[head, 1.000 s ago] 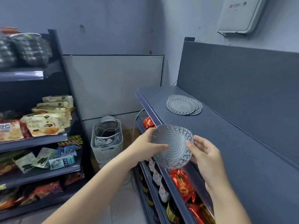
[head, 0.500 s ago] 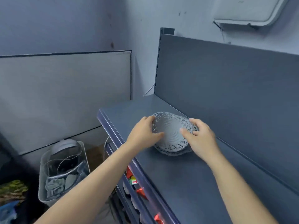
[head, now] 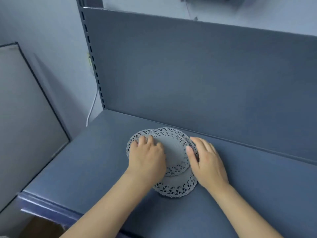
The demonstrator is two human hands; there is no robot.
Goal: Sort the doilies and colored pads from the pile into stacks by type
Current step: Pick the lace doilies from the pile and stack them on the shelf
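Head view: both hands are down on a stack of doilies (head: 173,155) on top of a grey-blue shelf (head: 85,169).
Doilies: grey, round, lace-edged; several lie overlapped and offset, not squared up. The stack sits near the shelf's back edge, and the lowest visible doily (head: 175,188) sticks out toward the camera.
Left hand (head: 147,157): palm down on the left part of the stack, fingers nearly straight and pressing flat; grips nothing.
Right hand (head: 207,162): at the stack's right edge, thumb lying on the lace rim, fingers loosely extended beside it; no closed grip visible.
Back panel (head: 188,74): upright, just behind the stack.
Slotted post (head: 92,57): at the panel's left end.
White cable (head: 91,109): hangs beside the post.
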